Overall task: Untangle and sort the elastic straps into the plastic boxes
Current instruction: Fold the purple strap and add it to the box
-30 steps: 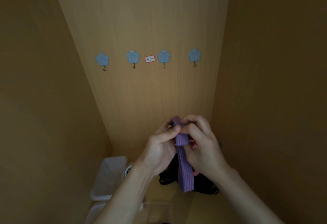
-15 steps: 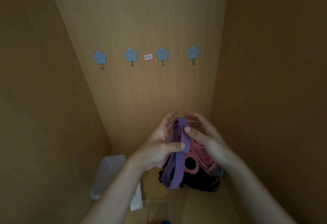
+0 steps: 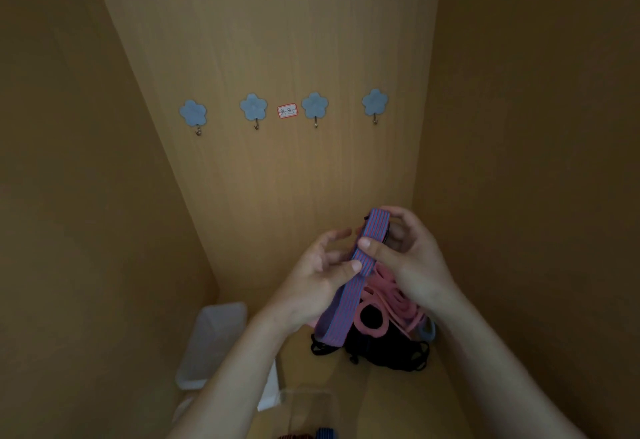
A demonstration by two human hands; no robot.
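A wide blue-and-red striped elastic strap [image 3: 349, 296] hangs in a loop between both hands above the cabinet floor. My left hand [image 3: 320, 282] pinches it with the thumb about halfway down. My right hand [image 3: 408, 265] holds the strap's top fold, thumb pressed on its front. Below them lies a pile of pink straps [image 3: 388, 303] on top of tangled black straps [image 3: 381, 348], with a pale blue band [image 3: 427, 331] at the right. A clear plastic box [image 3: 214, 341] stands at the lower left. Another clear box [image 3: 308, 411] at the bottom edge holds folded straps.
I am inside a narrow wooden cabinet with side walls close on both sides. Several blue flower-shaped hooks [image 3: 254, 107] and a small red-framed label [image 3: 287, 111] are on the back panel. A white box edge [image 3: 272, 390] shows behind my left forearm.
The strap's fold has opened out and its top has risen to the right with my right hand. My left fingers have spread, and the pink pile has come into view.
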